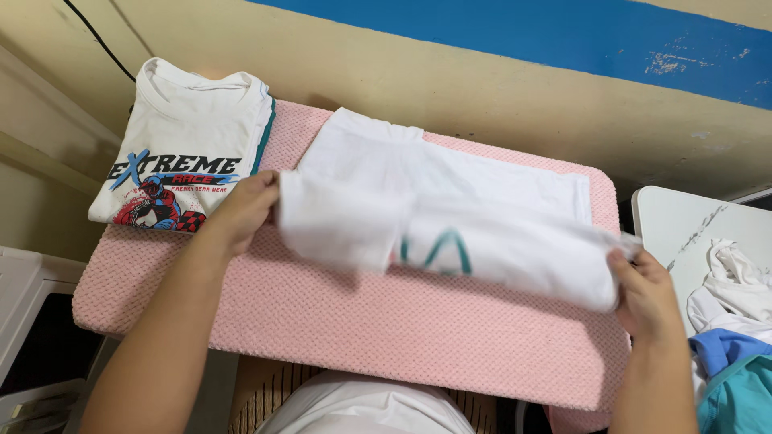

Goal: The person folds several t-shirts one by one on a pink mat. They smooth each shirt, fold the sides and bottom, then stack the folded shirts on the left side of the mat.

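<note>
White cloth of a T-shirt was held stretched above the pink padded board, one end pinched by the left hand, the other gripped by the right hand. Folded shirts were stacked at the board's left corner.

No packages, signs or screens here, and no loose labels. The nearest thing is printing on cloth: the folded white T-shirt at the far left corner carries a blue, red and black chest graphic, and the white shirt in the middle shows a teal mark through its fabric.
</note>
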